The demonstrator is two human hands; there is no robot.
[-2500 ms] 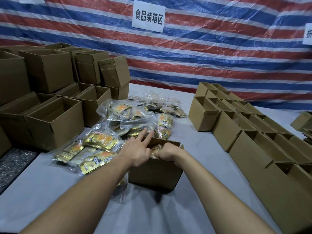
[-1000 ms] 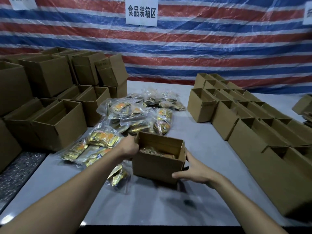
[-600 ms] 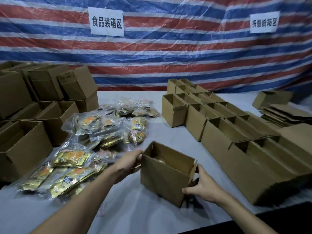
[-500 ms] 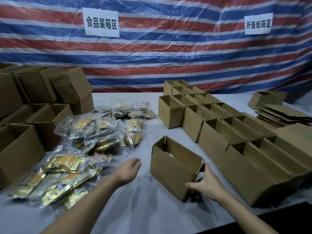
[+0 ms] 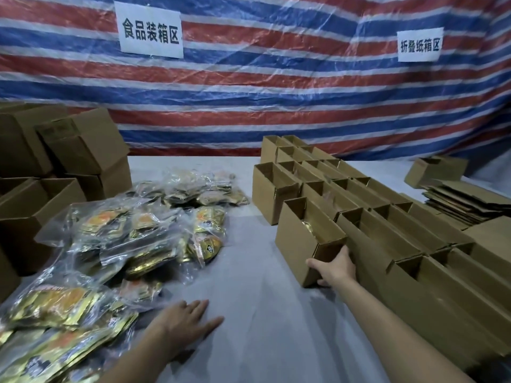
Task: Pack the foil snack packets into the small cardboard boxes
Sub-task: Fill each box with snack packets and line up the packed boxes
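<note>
Right hand (image 5: 333,269) grips upright box (image 5: 302,239), long axis running away from camera.

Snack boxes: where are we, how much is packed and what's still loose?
Done: small boxes stand in rows on the right. In hand: right hand grips one box with foil showing inside; left hand lies open on the cloth. Left: a heap of bagged packets.

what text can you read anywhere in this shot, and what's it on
"食品装箱区": black characters on the left white sign fixed to the striped tarp.
"折叠纸箱区": black characters on the right white sign on the same tarp.
Foil snack packets: printed labels and a dark logo show, but too small and blurred to read.
Cardboard box at the left: a faint printed mark near its top edge, not legible.
</note>
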